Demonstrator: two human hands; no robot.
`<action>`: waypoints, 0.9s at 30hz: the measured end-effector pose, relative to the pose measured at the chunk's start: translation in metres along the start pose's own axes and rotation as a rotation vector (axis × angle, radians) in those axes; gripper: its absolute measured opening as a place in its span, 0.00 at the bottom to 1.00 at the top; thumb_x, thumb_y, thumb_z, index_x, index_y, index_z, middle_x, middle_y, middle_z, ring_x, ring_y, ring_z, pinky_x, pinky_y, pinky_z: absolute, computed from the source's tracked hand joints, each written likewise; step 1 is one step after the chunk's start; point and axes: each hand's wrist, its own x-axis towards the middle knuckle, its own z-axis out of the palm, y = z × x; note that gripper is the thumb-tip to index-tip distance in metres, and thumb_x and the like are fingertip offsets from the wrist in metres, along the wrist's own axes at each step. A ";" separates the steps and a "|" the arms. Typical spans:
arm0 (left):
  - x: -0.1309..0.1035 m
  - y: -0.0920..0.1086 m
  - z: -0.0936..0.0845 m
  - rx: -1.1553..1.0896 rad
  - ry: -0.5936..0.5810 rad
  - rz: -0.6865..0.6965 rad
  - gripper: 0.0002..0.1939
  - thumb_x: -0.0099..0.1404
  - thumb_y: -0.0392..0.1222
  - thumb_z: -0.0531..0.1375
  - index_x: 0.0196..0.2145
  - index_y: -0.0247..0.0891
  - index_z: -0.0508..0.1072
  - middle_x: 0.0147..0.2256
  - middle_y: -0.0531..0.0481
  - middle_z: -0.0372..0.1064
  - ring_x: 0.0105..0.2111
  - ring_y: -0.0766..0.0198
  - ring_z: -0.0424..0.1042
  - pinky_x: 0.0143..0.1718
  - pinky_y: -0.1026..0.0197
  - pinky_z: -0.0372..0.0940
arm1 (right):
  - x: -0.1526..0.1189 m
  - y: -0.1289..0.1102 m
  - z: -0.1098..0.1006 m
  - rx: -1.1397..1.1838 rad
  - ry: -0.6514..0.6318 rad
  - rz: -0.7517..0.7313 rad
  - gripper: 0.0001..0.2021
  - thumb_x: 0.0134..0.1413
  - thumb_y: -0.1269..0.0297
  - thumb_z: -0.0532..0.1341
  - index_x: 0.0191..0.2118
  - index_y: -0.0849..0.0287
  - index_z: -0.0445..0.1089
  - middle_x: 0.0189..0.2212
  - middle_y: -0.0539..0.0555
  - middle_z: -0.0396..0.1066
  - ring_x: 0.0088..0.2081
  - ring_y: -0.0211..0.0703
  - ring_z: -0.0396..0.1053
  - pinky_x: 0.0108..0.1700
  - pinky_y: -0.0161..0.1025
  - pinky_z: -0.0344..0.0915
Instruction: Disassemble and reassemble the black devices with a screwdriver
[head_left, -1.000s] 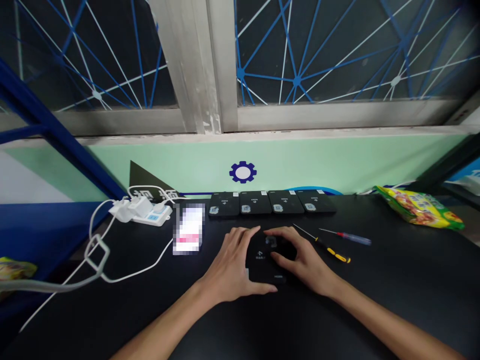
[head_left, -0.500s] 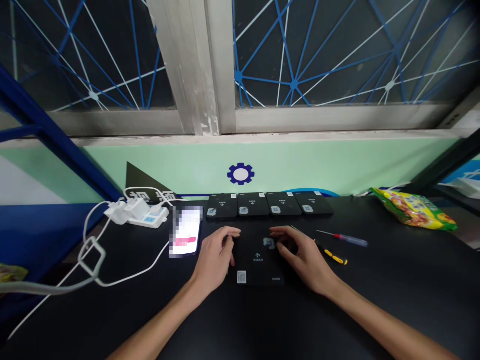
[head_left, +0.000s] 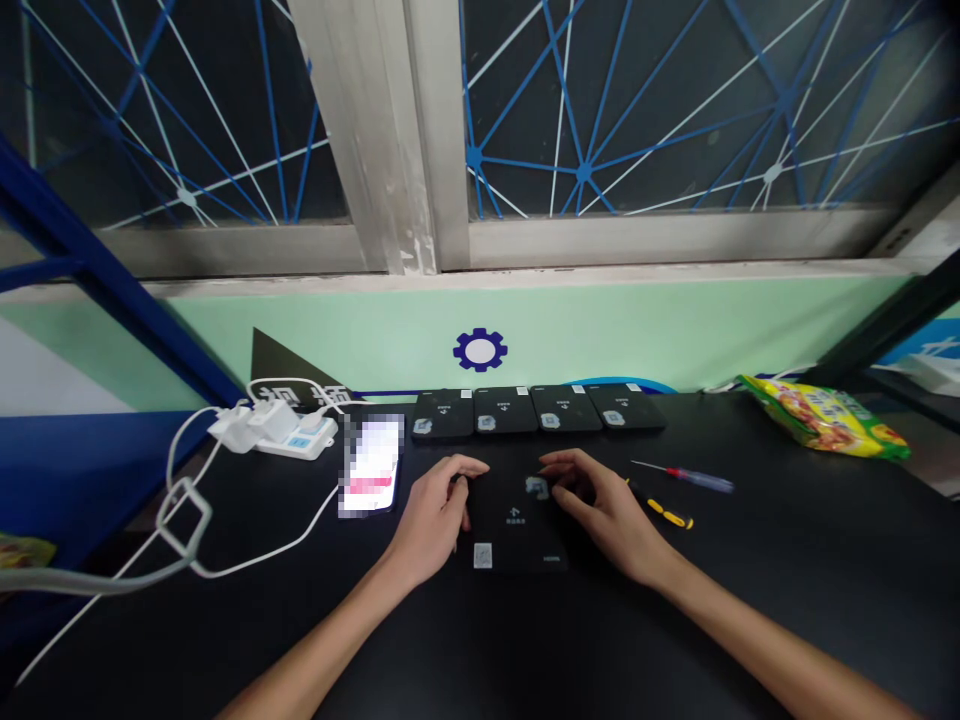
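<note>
A black table (head_left: 510,650) spans the foreground, and on it, between the two hands, a flat black box (head_left: 515,540) lies face up. The box has a square code label at its near left corner, small pale print at its near right, a logo in the middle and a shiny sticker toward its far right. The left hand (head_left: 431,515) is at the left side of the box, unclenched, with loosely bent fingers and the forefinger reaching toward the far left corner. The right hand (head_left: 607,510) is at the right side, also relaxed and grasping nothing, its fingertips just beside the sticker; whether either hand presses on the box, I cannot tell. Right of the right hand lies a yellow-and-black screwdriver (head_left: 670,510), its shaft largely hidden, and slightly beyond it a screwdriver with a clear bluish handle (head_left: 703,481). To the left, a white cable (head_left: 262,562) curves over the table toward a phone (head_left: 371,465) with a lit, pixelated screen. Farther left, a white power strip (head_left: 300,440) holds plugs, and far to the right rests a green-and-yellow packet (head_left: 832,420). Along the back, four similar black boxes (head_left: 504,418) form a row. Behind them rises a pale green wall (head_left: 637,330) with a dark blue gear emblem (head_left: 480,350), below a metal window frame (head_left: 397,150).
</note>
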 end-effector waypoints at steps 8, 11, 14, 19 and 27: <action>-0.001 -0.001 0.001 0.009 0.008 0.019 0.17 0.77 0.47 0.51 0.52 0.43 0.77 0.29 0.52 0.71 0.22 0.62 0.69 0.25 0.60 0.65 | 0.000 0.003 0.000 0.004 -0.015 -0.010 0.17 0.66 0.63 0.62 0.58 0.53 0.72 0.47 0.56 0.78 0.42 0.50 0.74 0.44 0.46 0.69; -0.001 -0.002 0.002 0.017 0.009 0.037 0.16 0.76 0.48 0.54 0.53 0.43 0.77 0.31 0.51 0.72 0.25 0.61 0.71 0.27 0.60 0.66 | 0.000 0.003 0.000 -0.003 -0.030 -0.016 0.16 0.66 0.64 0.62 0.58 0.52 0.71 0.48 0.56 0.78 0.41 0.48 0.73 0.44 0.46 0.69; -0.001 -0.004 0.002 0.007 -0.004 0.043 0.15 0.76 0.49 0.55 0.53 0.44 0.77 0.32 0.51 0.72 0.26 0.61 0.71 0.26 0.61 0.66 | 0.000 0.003 -0.001 -0.004 -0.038 -0.014 0.15 0.66 0.65 0.62 0.57 0.52 0.71 0.48 0.56 0.77 0.41 0.48 0.72 0.45 0.47 0.68; -0.001 -0.003 0.000 -0.035 -0.024 0.017 0.17 0.76 0.52 0.55 0.54 0.44 0.77 0.41 0.47 0.75 0.28 0.62 0.71 0.22 0.63 0.64 | -0.001 0.002 0.000 -0.007 -0.033 -0.003 0.15 0.67 0.65 0.61 0.58 0.52 0.70 0.48 0.56 0.77 0.41 0.49 0.71 0.45 0.47 0.68; -0.001 0.011 -0.018 -0.041 -0.314 0.007 0.58 0.48 0.48 0.81 0.72 0.54 0.61 0.66 0.40 0.63 0.27 0.71 0.67 0.28 0.62 0.68 | -0.002 0.002 0.000 0.023 -0.037 -0.009 0.17 0.67 0.65 0.61 0.59 0.51 0.67 0.51 0.56 0.75 0.43 0.47 0.72 0.47 0.46 0.69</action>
